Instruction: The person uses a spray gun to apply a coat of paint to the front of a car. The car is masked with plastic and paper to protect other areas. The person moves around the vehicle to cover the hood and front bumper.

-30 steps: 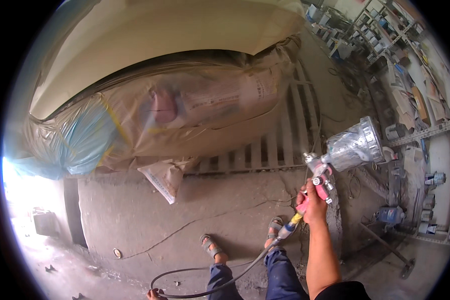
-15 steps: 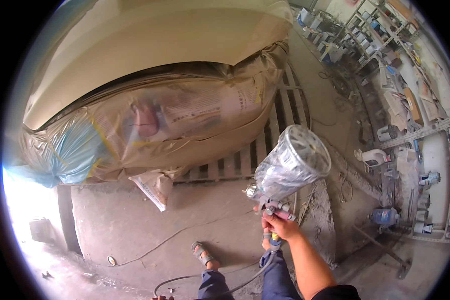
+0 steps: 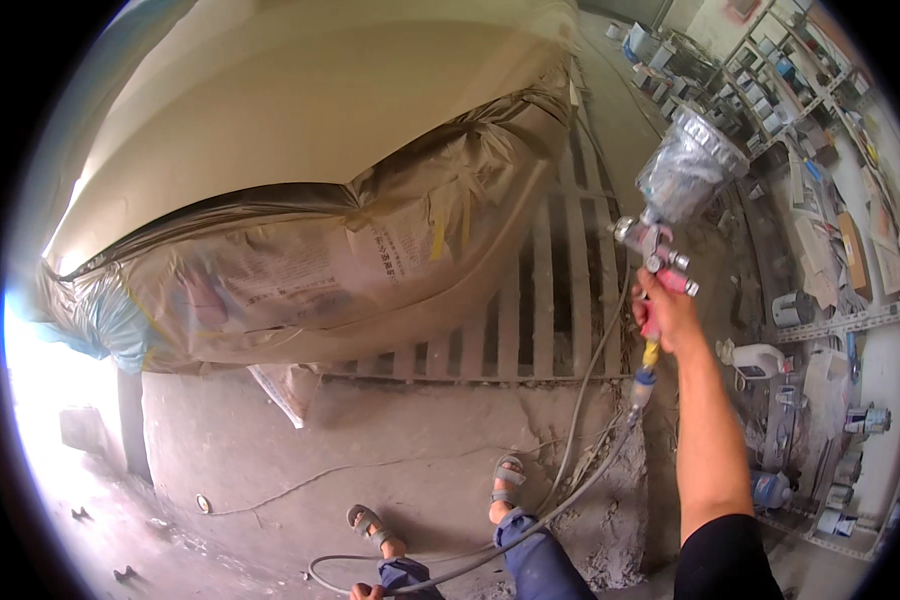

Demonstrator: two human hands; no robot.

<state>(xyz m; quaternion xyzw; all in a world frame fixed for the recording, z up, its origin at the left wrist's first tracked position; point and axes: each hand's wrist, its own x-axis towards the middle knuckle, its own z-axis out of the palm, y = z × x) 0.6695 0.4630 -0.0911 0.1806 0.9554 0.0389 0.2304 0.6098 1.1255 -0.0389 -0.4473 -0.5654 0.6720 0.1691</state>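
Observation:
My right hand (image 3: pixel 667 315) is wrapped round the handle of a red and silver spray gun (image 3: pixel 658 250), raised at the right of the car. On top of the gun sits a clear-filmed paint cup (image 3: pixel 688 175), tilted to the right. A grey air hose (image 3: pixel 535 528) runs from the handle's base down past my legs. At the lower edge the fingers of my left hand (image 3: pixel 367 592) close on that hose; the rest of this hand is out of view. The gun's nozzle faces a beige car panel (image 3: pixel 270 120), with brown-coated masking film and paper (image 3: pixel 370 265) below it.
Under the car's front lies a slatted floor grate (image 3: pixel 470 345). Shelving (image 3: pixel 850 318) with cans and bottles lines the right wall. A thin cable (image 3: pixel 320 482) crosses the concrete floor, and a rough concrete edge (image 3: pixel 625 510) runs near my right foot.
My right hand has carried the spray gun forward and to the right, arm more outstretched. My right foot has come into fuller view, and more of my left hand shows on the hose.

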